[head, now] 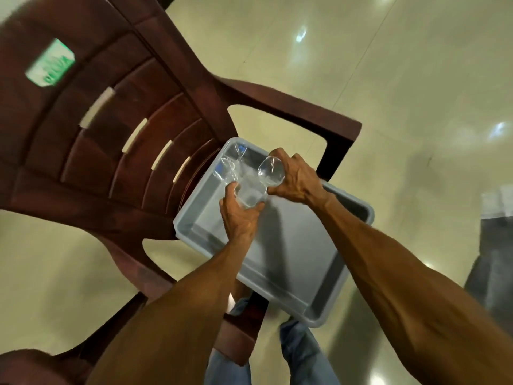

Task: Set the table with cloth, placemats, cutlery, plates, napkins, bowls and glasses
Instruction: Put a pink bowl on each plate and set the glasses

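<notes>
A grey plastic tub (288, 262) sits on the seat of a brown plastic chair (111, 129). My left hand (240, 218) grips a clear glass (251, 197) over the tub's far end. My right hand (297, 180) grips a second clear glass (270, 172), tilted with its mouth toward the camera. Two more clear glasses (230, 168) lie in the tub's far corner. The rest of the tub's floor is bare.
The chair's armrest (305, 112) frames the tub on the right. Glossy beige floor (416, 79) surrounds the chair. My jeans-clad legs (299, 354) stand at the tub's near edge. A blurred person's leg (497, 245) is at the right edge.
</notes>
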